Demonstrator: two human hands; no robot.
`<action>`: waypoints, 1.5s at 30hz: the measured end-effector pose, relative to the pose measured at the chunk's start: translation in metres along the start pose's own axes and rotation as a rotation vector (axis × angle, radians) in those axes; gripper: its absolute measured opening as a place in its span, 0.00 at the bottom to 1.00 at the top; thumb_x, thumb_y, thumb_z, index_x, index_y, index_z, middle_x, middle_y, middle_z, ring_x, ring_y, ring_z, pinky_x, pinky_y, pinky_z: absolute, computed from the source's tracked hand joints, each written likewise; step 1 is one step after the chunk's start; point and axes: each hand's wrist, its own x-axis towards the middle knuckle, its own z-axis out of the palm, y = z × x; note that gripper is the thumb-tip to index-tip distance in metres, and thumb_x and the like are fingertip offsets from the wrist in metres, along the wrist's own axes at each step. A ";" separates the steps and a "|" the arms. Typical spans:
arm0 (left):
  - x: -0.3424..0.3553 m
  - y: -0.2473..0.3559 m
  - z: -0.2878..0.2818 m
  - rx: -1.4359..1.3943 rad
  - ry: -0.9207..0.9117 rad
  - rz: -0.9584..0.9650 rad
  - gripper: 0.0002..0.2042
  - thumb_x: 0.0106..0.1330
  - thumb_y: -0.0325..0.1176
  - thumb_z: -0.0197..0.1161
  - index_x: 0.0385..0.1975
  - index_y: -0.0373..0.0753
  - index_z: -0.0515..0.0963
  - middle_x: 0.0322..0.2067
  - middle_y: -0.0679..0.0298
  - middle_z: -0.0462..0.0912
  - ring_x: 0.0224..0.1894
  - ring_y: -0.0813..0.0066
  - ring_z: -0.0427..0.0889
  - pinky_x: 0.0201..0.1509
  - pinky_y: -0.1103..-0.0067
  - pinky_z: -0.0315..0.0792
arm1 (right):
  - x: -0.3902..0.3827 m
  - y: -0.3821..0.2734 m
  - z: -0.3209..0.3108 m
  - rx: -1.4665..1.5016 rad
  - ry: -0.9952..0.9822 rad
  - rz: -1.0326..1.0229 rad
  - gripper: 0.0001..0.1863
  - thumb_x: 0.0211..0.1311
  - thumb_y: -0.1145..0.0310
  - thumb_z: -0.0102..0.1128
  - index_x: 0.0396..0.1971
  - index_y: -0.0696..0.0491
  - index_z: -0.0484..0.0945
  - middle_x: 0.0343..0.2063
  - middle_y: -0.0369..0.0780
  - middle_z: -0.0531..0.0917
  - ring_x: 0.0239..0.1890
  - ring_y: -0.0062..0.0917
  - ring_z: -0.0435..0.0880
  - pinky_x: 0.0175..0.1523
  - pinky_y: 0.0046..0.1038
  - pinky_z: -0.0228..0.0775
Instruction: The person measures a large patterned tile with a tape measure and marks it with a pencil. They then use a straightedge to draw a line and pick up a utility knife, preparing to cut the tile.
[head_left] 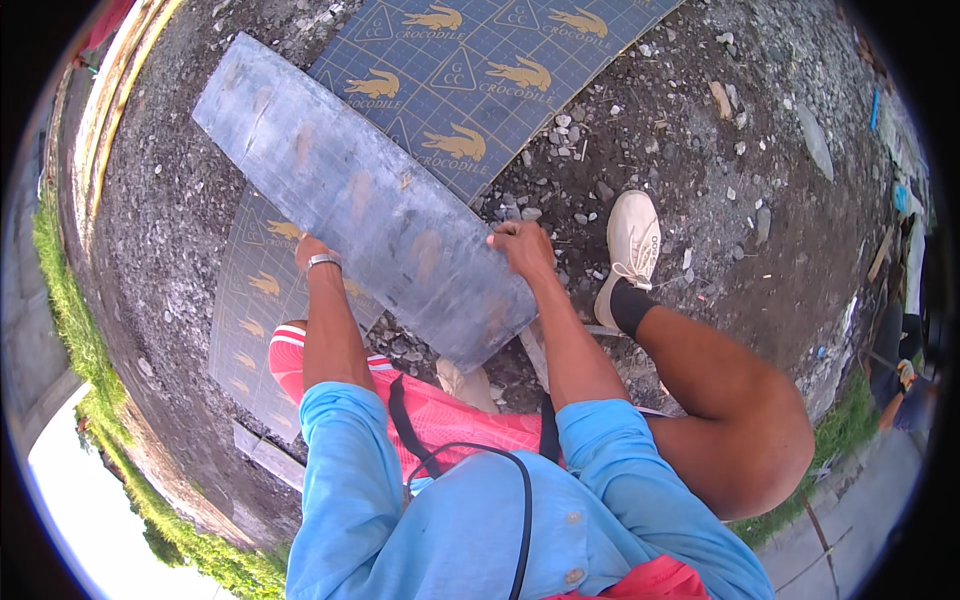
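A long grey board (360,200), smudged and worn on its face, lies slantwise in front of me from the far left toward my knees. My left hand (316,250) grips its left long edge, a watch on the wrist; part of the fingers is hidden. On the opposite long edge, my right hand (523,246) has its fingers curled over the board near its closer end. Beneath it, a dark patterned panel (480,80) with yellow animal prints shows beyond the board and again on its left side.
Gravel and dark soil (720,160) surround the panel. My shoe (633,240) rests on the ground to the right. A short plank (268,455) lies at lower left, and long yellowish poles (120,90) at far left. Another person (900,370) is partly visible at the right rim.
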 end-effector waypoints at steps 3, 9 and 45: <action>0.001 0.000 0.004 0.099 0.023 0.099 0.13 0.75 0.35 0.54 0.47 0.40 0.85 0.47 0.57 0.91 0.54 0.60 0.89 0.54 0.66 0.83 | 0.000 -0.003 -0.003 -0.038 0.062 -0.021 0.17 0.55 0.53 0.76 0.41 0.46 0.93 0.38 0.45 0.92 0.44 0.44 0.90 0.51 0.44 0.79; -0.026 0.017 -0.022 0.234 -0.032 0.124 0.16 0.54 0.34 0.79 0.42 0.45 0.85 0.47 0.61 0.91 0.55 0.62 0.89 0.57 0.69 0.84 | -0.002 -0.008 -0.010 -0.066 0.139 -0.038 0.20 0.53 0.51 0.75 0.43 0.46 0.94 0.39 0.43 0.93 0.45 0.40 0.91 0.52 0.40 0.78; -0.067 0.051 -0.036 -1.449 0.255 -0.428 0.10 0.69 0.35 0.68 0.36 0.33 0.82 0.30 0.63 0.83 0.33 0.70 0.78 0.40 0.67 0.74 | -0.007 -0.015 0.001 -0.074 0.284 -0.072 0.14 0.56 0.58 0.76 0.38 0.49 0.87 0.32 0.43 0.90 0.40 0.42 0.88 0.47 0.43 0.73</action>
